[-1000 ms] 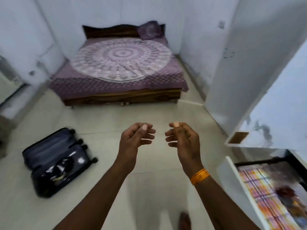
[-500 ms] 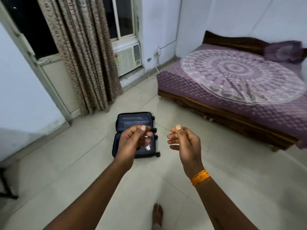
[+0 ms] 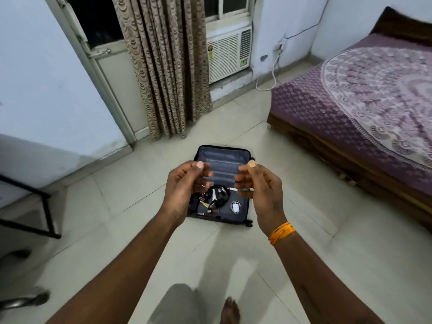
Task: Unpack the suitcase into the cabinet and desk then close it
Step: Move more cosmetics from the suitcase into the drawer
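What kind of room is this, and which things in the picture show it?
Most likely a bedroom in a home. A bed with a purple patterned cover stands at the right, a curtain hangs beside a window air conditioner, and an open suitcase lies on the tiled floor.

Bare floor (image 3: 233,249) fronts open suitcase (image 3: 222,160)

1. My hands: 2, left hand (image 3: 184,188) and right hand (image 3: 259,190), both empty, fingers loosely curled.
2. Suitcase (image 3: 222,160): 1, lying open on the floor.
3. White charger (image 3: 235,206): 1.
4. Black headphones (image 3: 218,195): 1.
5. Small bits inside: too blurred to count.
6. Bed (image 3: 350,101): 1.
7. Curtain (image 3: 168,66): 1.
8. Window AC unit (image 3: 228,56): 1.
9. Orange wristband (image 3: 281,232): 1.
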